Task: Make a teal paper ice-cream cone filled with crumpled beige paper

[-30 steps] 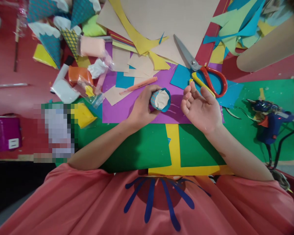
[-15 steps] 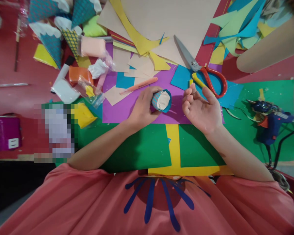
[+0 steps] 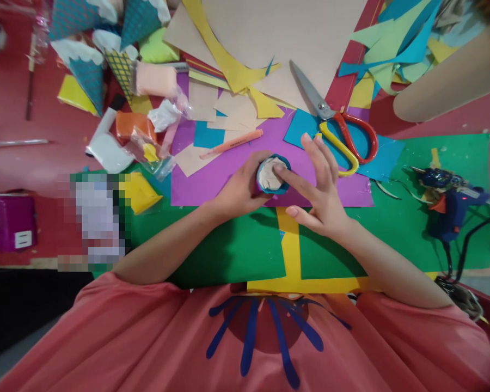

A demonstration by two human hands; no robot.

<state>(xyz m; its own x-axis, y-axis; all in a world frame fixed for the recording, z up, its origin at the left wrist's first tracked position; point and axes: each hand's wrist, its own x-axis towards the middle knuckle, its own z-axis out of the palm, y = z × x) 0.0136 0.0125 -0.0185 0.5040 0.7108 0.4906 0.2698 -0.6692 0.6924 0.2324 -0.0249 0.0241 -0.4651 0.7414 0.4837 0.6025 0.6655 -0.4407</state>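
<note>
My left hand (image 3: 245, 188) is wrapped round a blue paper cone (image 3: 287, 187), whose open end faces up and is filled with a whitish soft material (image 3: 268, 173). One finger of my right hand (image 3: 324, 193) touches that filling, while its other fingers are spread and hold nothing. Beneath both hands lies a purple sheet (image 3: 212, 188) over green sheets (image 3: 232, 245). An orange marker (image 3: 239, 142) rests just beyond my left hand. Scissors (image 3: 326, 111) with red and yellow handles lie open beyond my right hand.
Several decorated cones (image 3: 81, 68) and wrapped clay packs (image 3: 155, 79) lie at the upper left. On the right are a blue glue gun (image 3: 451, 209), a pale paper tube (image 3: 445, 81) and paper scraps (image 3: 387, 49). A yellow pack (image 3: 139, 191) sits left of my forearm.
My right hand has turned over from palm up and moved left, bringing a finger onto the filling. The cone now points more upright in my left hand.
</note>
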